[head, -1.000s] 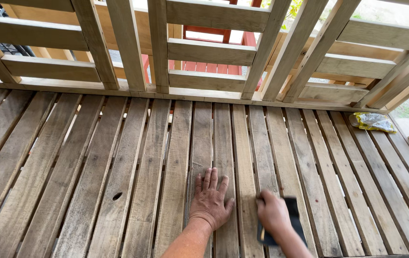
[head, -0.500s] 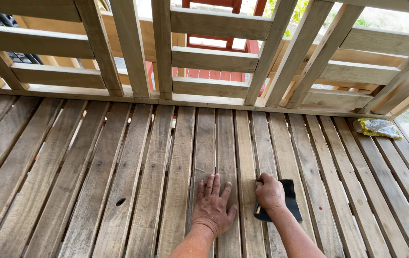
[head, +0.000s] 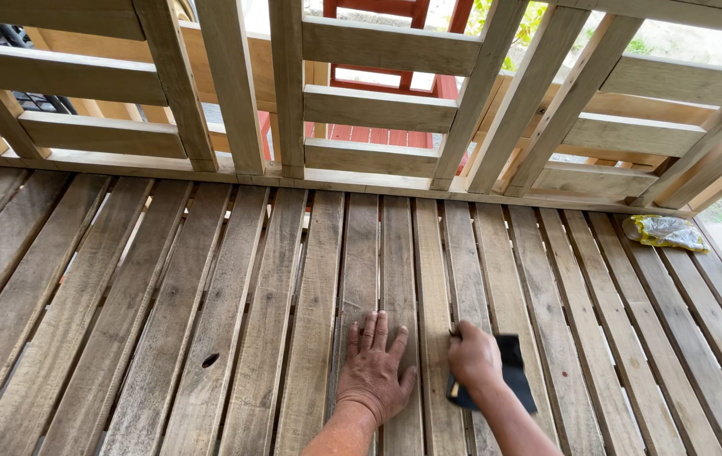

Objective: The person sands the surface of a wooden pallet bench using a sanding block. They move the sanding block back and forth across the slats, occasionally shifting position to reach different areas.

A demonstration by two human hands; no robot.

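The left hand [head: 374,371] lies flat, palm down, on the slats [head: 234,321], fingers spread and pointing away from the person. It grips nothing; it touches only the wood.

The right hand [head: 473,361] sits just beside the left, to its right, with a narrow strip of slat between the two. It is curled and clamped on a dark pad [head: 509,384], pressing it against the slats. The pad is a flat, dark rectangle; most of it shows to the right of and below the knuckles, and its near edge runs under the wrist. The fingertips are folded over the pad's far left corner. The pad thus lies under and to the right of the right hand, well clear of the left hand.

Both forearms enter from the bottom edge of the view.

The slats run lengthwise away from the person, weathered grey-brown, with thin gaps between them. A dark knot hole [head: 210,361] shows in one slat left of the left hand.

At the far end of the slats stands a paler wooden frame [head: 378,110] of uprights and crosspieces. A red structure [head: 382,135] shows through its openings.

A crumpled yellow bag [head: 665,232] lies on the slats at the far right, well apart from both hands.
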